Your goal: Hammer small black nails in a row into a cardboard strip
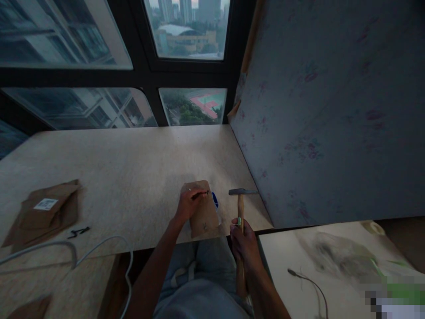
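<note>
Here, a flat brown board (203,217) with a dark mark (205,227) near its lower end lies by the front edge of a pale table (133,177), a person's left hand (188,204) pinching a tiny, indistinct dark piece (207,192) over it, the right hand (245,244) wrapped around a wooden-handled hammer (241,204).

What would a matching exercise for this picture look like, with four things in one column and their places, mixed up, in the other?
Things:
1. Hammer
2. Brown piece
3. Blue object
4. White label

Places:
A. On the brown packaging at the left of the table
B. Under the left hand
C. In the right hand
D. At the right edge of the brown piece

Pairs: 1-C, 2-B, 3-D, 4-A
</note>
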Demonstrator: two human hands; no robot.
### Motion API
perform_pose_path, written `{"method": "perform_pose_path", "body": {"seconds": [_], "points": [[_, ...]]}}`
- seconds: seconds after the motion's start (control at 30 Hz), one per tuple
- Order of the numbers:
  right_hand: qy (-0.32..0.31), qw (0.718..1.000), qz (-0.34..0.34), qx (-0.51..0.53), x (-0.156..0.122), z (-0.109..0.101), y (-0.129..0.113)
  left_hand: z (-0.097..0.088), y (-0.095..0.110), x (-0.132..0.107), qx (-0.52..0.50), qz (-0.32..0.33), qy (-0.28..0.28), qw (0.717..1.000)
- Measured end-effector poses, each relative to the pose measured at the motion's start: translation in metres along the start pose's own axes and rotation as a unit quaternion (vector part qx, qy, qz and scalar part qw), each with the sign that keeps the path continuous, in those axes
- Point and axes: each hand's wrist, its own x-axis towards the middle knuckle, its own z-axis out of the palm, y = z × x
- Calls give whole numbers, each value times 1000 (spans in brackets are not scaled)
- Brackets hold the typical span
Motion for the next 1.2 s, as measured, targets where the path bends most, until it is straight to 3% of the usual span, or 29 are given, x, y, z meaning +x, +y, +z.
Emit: {"method": "perform_pose_path", "body": {"seconds": [0.2, 0.5, 0.87, 1.2], "points": [[27, 999, -14, -43, 5, 10, 5, 3, -3, -1, 27, -14, 6, 1000], [28, 998, -10, -49, 12, 27, 12, 5, -7, -4, 82, 24, 19, 996], [39, 998, 5, -49, 14, 29, 15, 5, -12, -6, 124, 98, 21, 987], [39, 993, -21, -112, 12, 20, 8, 9, -15, -8, 104, 70, 32, 992]]}}
